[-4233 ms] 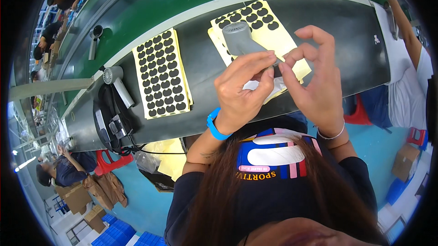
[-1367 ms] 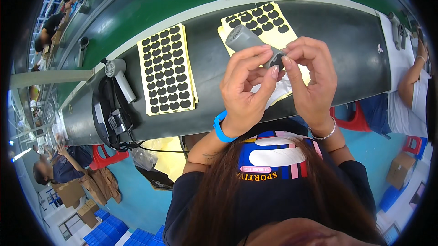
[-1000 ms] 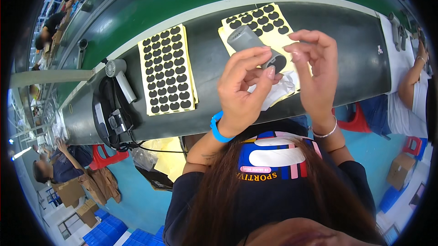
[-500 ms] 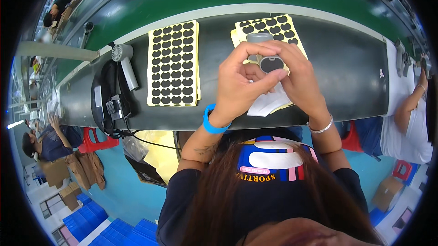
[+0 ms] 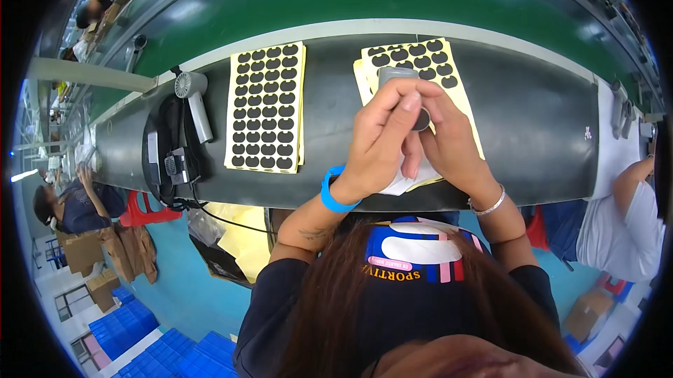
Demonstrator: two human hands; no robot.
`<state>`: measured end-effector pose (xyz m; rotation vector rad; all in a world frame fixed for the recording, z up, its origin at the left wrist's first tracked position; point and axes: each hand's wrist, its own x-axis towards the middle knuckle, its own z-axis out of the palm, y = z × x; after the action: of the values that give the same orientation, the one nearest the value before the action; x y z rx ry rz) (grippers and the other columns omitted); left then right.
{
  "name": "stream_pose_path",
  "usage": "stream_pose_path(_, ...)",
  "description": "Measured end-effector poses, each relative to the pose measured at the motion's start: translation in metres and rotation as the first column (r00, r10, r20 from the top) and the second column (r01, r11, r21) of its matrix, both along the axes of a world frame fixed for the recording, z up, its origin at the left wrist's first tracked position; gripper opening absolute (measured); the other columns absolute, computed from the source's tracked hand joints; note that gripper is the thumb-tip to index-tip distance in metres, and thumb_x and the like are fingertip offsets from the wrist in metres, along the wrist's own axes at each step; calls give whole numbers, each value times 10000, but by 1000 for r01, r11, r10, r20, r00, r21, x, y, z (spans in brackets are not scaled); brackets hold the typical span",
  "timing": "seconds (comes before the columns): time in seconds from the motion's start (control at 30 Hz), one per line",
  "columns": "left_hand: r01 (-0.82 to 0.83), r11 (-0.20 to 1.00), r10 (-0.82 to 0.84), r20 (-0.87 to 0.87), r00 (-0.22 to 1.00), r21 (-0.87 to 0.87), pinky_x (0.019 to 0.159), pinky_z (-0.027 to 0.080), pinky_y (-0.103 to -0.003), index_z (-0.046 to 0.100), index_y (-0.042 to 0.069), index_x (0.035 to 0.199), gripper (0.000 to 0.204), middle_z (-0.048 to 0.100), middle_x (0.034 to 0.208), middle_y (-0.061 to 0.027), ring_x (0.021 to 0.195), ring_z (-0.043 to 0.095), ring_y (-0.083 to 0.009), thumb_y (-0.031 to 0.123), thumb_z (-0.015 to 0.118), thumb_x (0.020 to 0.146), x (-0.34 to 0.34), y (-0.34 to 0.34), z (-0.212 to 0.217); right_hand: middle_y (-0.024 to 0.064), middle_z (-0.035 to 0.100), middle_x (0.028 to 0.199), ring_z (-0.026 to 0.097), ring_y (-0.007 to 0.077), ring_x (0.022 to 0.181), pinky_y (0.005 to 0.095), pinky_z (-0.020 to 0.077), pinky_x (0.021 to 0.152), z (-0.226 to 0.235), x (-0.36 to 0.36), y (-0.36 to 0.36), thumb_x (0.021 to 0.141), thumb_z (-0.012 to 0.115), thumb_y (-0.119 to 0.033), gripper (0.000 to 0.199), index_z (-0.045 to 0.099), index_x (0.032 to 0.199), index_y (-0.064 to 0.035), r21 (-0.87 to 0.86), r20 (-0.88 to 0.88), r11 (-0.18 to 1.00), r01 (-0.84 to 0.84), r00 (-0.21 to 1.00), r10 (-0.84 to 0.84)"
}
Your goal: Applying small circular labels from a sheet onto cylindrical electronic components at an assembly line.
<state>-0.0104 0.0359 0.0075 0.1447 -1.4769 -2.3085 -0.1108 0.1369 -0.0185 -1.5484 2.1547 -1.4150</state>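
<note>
Both my hands are closed around a grey handheld fan (image 5: pixel 397 74), most of it hidden by the fingers. A dark oval sticker (image 5: pixel 422 120) shows on the end of its handle, facing me. My left hand (image 5: pixel 378 141) wraps it from the left, its thumb lying up against that end. From the right, my right hand (image 5: pixel 454 134) curls over it with bent fingers. Beneath my hands lies a stack of yellow-backed sheets (image 5: pixel 459 91) with rows of black oval stickers. White paper (image 5: pixel 401 184) sticks out at the stack's near end.
A second sticker-sheet stack (image 5: pixel 263 108) lies left on the black work surface (image 5: pixel 336 98). Farther left are another grey handheld fan (image 5: pixel 198 108) and a black bag (image 5: pixel 158 147) with a cable. Co-workers sit at both sides. A lined bin (image 5: pixel 242 234) stands below the edge.
My left thumb has moved up over the handle's end, covering more of the dark oval. Both hands have drawn closer together around the fan. The whole view has shifted slightly.
</note>
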Motion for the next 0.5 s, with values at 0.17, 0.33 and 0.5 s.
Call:
stream_pose_path(0.17,88,995,-85,63,994,-52,347,395,-196,440,-21,1220,335,587,999,-189,410,512,-133,224,339,1016,2,-9,7,140,588,1135,623,337,980,368,526,784,9,-10,2,693,554,136,488,546,1155,-21,-40,28,992,-121,992,122)
stream_pose_path(0.33,38,982,-72,-179,981,-186,585,512,-253,245,-4,1402,507,479,1305,-265,608,611,-164,151,449,965,9,-14,6,149,588,1225,548,331,1171,374,431,979,13,-69,-12,635,498,171,548,589,1131,-43,-98,-247,992,-79,968,52)
stream_pose_path(0.5,-70,682,208,101,973,-728,859,490,-344,411,39,1355,550,417,1410,-167,1062,591,-260,100,643,860,0,-50,-51,122,497,1313,485,354,1203,395,418,989,-19,-210,-21,620,382,210,593,538,1124,-62,72,-577,983,171,810,-99)
